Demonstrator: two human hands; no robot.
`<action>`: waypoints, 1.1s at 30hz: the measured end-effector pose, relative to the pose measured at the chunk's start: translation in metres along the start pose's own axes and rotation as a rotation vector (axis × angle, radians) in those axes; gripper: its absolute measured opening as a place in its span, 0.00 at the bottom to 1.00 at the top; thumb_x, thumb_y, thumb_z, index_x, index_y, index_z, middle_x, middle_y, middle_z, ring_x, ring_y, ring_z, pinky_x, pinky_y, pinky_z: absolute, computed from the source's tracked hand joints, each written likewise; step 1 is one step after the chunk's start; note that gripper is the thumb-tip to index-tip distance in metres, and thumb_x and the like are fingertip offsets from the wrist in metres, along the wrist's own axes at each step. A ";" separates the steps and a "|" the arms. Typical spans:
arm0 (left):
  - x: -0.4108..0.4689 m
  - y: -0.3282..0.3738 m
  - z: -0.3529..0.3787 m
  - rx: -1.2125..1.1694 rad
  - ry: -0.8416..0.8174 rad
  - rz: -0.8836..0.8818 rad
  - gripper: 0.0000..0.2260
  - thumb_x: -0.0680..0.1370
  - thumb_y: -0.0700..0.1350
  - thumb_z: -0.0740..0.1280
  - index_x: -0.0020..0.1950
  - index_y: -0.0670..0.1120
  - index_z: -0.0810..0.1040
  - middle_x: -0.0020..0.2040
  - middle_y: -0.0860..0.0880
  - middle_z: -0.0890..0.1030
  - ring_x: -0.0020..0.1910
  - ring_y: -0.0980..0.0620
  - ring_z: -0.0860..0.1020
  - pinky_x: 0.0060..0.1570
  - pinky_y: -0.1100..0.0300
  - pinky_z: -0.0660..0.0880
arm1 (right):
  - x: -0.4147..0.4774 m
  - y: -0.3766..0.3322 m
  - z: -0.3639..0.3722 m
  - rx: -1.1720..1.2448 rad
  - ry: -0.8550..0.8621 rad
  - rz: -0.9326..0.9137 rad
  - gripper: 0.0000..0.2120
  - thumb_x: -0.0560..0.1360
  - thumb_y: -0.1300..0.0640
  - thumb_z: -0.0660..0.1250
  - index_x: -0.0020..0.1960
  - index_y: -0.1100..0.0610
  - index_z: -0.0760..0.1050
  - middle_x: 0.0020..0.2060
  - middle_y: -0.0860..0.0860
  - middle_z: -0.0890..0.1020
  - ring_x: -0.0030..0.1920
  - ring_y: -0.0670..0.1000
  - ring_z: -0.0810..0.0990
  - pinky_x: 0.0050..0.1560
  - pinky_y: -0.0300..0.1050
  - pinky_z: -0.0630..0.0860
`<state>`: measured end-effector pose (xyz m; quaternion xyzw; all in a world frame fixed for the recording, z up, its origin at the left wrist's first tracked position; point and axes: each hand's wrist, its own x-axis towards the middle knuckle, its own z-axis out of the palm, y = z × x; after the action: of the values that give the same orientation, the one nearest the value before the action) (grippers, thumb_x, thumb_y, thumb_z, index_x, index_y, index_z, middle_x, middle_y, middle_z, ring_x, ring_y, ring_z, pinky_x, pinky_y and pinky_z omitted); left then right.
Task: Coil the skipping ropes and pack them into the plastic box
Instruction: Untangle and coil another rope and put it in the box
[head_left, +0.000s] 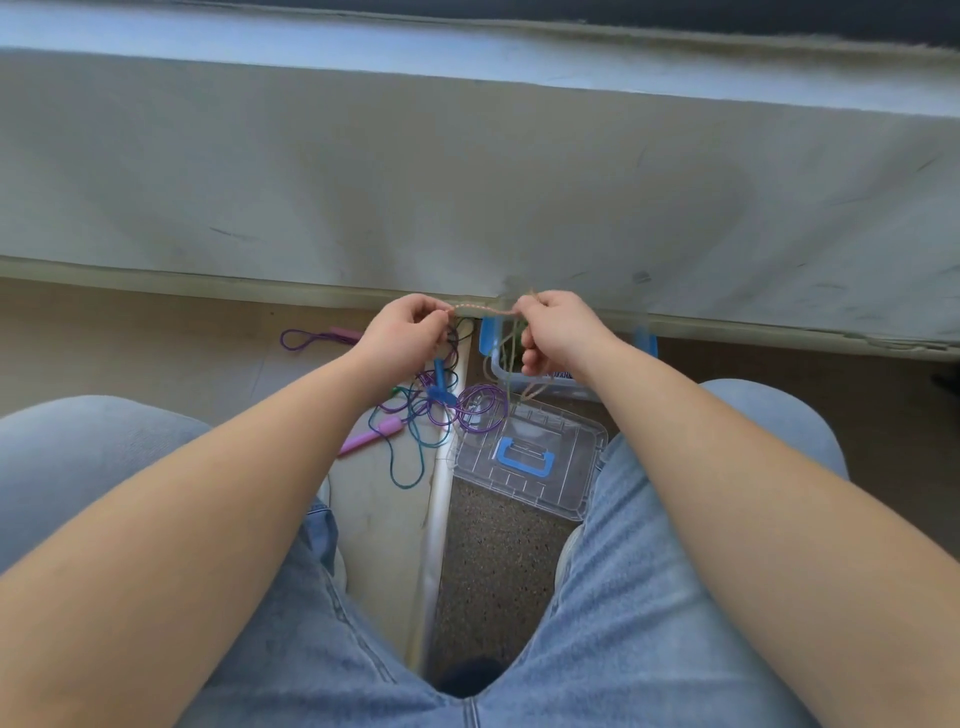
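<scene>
While the fingers (427, 307) of the left hand (410, 332) and right hand (558, 327) pinch a pale skipping rope (483, 310) stretched crosswise between them, its slack hangs toward the plastic box (500, 371) (nearer the right hand) on the floor (498, 571).

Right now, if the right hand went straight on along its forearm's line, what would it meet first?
Probably the pale wall panel just beyond it, near its lower edge. The right hand pinches the braided rope above the plastic box; nothing else shows ahead, though depth is unclear.
</scene>
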<state>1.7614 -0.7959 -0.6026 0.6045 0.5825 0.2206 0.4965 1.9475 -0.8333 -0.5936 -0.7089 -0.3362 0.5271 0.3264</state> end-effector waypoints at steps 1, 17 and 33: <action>0.000 0.000 -0.001 0.022 0.007 0.014 0.06 0.81 0.45 0.63 0.51 0.50 0.80 0.37 0.53 0.79 0.34 0.54 0.74 0.37 0.60 0.72 | 0.000 0.003 0.000 -0.138 -0.014 0.028 0.14 0.83 0.54 0.56 0.53 0.62 0.75 0.35 0.57 0.76 0.26 0.52 0.74 0.32 0.46 0.78; 0.005 -0.032 -0.016 0.845 -0.304 0.194 0.13 0.82 0.57 0.61 0.50 0.49 0.79 0.37 0.51 0.79 0.36 0.52 0.76 0.33 0.58 0.67 | 0.000 0.010 0.009 -0.990 -0.194 -0.343 0.15 0.83 0.53 0.58 0.54 0.57 0.82 0.49 0.55 0.84 0.48 0.56 0.79 0.46 0.47 0.74; 0.043 -0.107 -0.007 0.829 -0.353 -0.029 0.16 0.79 0.42 0.59 0.65 0.49 0.76 0.56 0.44 0.80 0.46 0.45 0.73 0.45 0.57 0.69 | 0.064 0.040 0.027 -0.959 -0.240 -0.177 0.16 0.80 0.59 0.57 0.55 0.61 0.82 0.56 0.57 0.83 0.53 0.56 0.80 0.50 0.46 0.74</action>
<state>1.7133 -0.7719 -0.7051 0.7727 0.5365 -0.1447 0.3070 1.9408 -0.8003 -0.6667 -0.6823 -0.6346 0.3614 -0.0339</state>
